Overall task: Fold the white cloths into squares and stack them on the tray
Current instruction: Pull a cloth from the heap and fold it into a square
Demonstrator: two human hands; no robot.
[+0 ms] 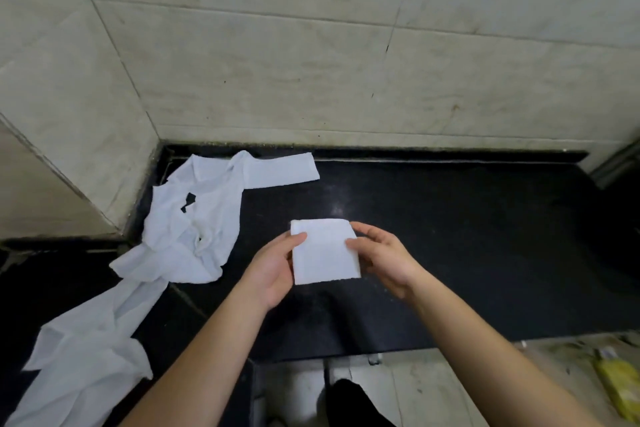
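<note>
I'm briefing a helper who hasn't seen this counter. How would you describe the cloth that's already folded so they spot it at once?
Start at the black counter below the pale tiled wall. Near its middle, the left hand and right hand hold a folded cloth by its side edges. It is a neat, flat square, unlike the crumpled white cloths heaped by the left corner.

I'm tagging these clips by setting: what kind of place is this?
Probably a kitchen or utility corner: a polished black stone counter set against tiled walls, with loose white cloths piled on it for folding.

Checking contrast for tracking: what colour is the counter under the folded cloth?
Black, glossy counter; head view.
</note>
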